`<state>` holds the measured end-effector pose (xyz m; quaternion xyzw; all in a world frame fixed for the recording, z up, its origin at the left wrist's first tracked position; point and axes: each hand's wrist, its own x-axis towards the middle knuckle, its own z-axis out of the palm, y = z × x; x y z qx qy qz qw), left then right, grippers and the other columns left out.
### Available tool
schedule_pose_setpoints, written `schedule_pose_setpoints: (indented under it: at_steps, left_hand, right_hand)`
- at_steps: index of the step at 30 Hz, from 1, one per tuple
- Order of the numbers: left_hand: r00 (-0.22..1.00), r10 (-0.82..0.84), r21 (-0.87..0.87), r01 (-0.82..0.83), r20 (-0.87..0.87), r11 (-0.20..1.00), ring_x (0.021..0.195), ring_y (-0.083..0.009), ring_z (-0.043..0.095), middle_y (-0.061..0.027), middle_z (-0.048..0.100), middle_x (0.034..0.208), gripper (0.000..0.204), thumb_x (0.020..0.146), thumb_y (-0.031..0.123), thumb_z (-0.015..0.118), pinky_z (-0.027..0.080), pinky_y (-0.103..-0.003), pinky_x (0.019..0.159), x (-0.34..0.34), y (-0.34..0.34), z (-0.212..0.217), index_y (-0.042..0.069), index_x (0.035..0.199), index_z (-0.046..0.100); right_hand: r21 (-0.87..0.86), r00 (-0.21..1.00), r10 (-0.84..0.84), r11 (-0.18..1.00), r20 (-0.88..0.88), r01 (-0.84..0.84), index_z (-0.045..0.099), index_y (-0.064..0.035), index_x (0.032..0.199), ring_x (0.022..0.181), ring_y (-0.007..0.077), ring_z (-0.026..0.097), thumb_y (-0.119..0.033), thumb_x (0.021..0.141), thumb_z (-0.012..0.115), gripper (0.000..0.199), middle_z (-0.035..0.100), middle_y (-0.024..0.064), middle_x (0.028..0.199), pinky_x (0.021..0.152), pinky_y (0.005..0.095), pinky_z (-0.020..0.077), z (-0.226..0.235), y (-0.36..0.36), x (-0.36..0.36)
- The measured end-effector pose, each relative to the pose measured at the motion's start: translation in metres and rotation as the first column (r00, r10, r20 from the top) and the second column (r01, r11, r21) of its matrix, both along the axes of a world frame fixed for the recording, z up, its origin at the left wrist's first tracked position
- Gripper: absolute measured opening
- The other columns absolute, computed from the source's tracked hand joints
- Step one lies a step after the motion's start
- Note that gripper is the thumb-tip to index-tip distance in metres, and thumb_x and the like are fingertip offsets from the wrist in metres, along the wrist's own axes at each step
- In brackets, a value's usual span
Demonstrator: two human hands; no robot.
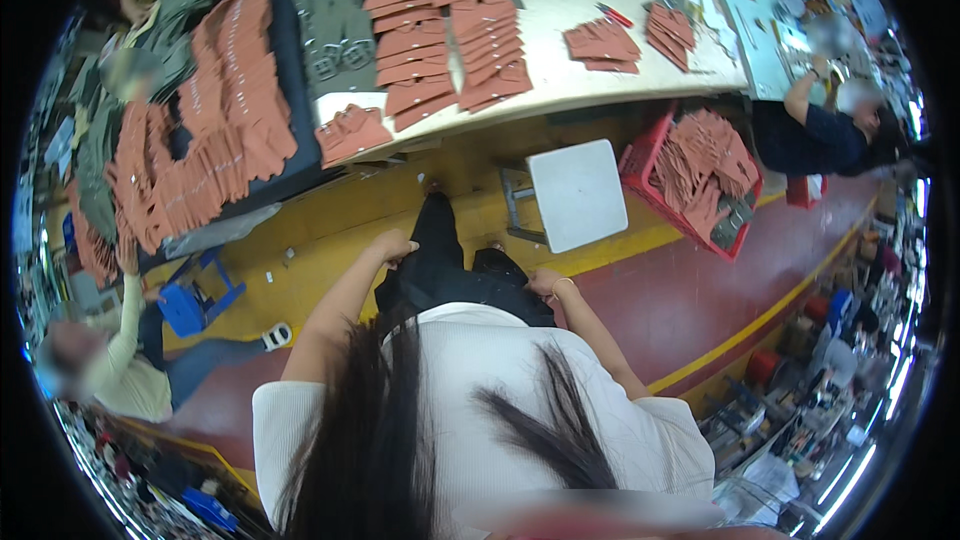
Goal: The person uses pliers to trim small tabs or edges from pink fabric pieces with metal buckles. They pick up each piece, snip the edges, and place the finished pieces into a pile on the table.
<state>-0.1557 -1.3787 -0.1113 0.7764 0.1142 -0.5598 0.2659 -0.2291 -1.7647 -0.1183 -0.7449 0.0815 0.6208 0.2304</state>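
Note:
My left hand [393, 246] is closed at the left thigh, its fingertips pinching the cloth of my black trousers [440, 240]. On the other side, my right hand [545, 282] is curled against the right thigh, with the trouser cloth at its fingers. Part of its grip is hidden. Both arms hang down beside my white top, away from the table. In front of me, a white stool [577, 195] stands on the floor, nearer to my right hand.
Ahead, a long pale table [560, 80] carries stacks of orange garment pieces [415, 50] and green ones [330, 25]. A red crate [640, 165] with orange pieces stands right of the stool. A person sits at left by a blue stool [185, 308]; another works at far right.

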Motion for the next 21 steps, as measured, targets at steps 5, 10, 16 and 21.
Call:
schedule_pose_setpoints:
  at_steps: [5, 10, 16, 21]
  left_hand:
    - [0.996, 0.048, 0.02, -0.05, 0.073, 0.999, 0.053, -0.0237, 0.066, -0.0152, 0.064, 0.066, 0.042, 0.09, 0.035, 0.057, 0.055, -0.035, 0.051, -0.01, -0.045, -0.023, -0.006, 0.083, 0.063]
    - [0.963, 0.249, -0.027, -0.247, 0.108, 0.969, 0.054, -0.0264, 0.066, -0.0189, 0.065, 0.071, 0.037, 0.087, 0.03, 0.053, 0.056, -0.037, 0.053, -0.036, -0.145, -0.104, -0.005, 0.079, 0.062]
    - [0.782, 0.622, -0.313, -0.583, 0.034, 0.749, 0.119, -0.0362, 0.053, -0.0228, 0.051, 0.136, 0.071, 0.092, 0.057, 0.049, 0.042, -0.043, 0.099, -0.048, -0.315, -0.178, -0.002, 0.132, 0.048]
    - [0.591, 0.803, -0.383, -0.763, -0.085, 0.521, 0.122, -0.0359, 0.051, -0.027, 0.05, 0.133, 0.072, 0.092, 0.05, 0.055, 0.041, -0.041, 0.1, -0.044, -0.367, -0.197, -0.006, 0.135, 0.041]
  right_hand:
    - [0.057, 0.935, -0.279, 0.96, 0.221, 0.273, 0.067, -0.0053, 0.086, 0.063, 0.0231, 0.065, -0.029, 0.084, 0.063, 0.024, 0.065, 0.0092, 0.069, 0.06, 0.0358, 0.0534, -0.043, -0.06, -0.016]
    - [-0.252, 0.762, 0.021, 0.949, 0.648, 0.189, 0.064, -0.0072, 0.11, 0.106, 0.0371, 0.059, -0.04, 0.085, 0.062, 0.041, 0.061, 0.0173, 0.112, 0.09, 0.0449, 0.0493, -0.119, -0.172, 0.035]
    - [-0.277, 0.643, -0.087, 0.853, 0.761, 0.443, 0.05, -0.0034, 0.131, 0.12, 0.0385, 0.05, -0.053, 0.092, 0.047, 0.063, 0.051, 0.0242, 0.129, 0.1, 0.0442, 0.0414, -0.177, -0.267, 0.106]
    - [0.13, 0.575, -0.659, 0.705, 0.486, 0.698, 0.043, 0.006, 0.137, 0.128, 0.0268, 0.045, -0.068, 0.093, 0.032, 0.087, 0.047, 0.0157, 0.14, 0.11, 0.0333, 0.0289, -0.213, -0.289, 0.139]
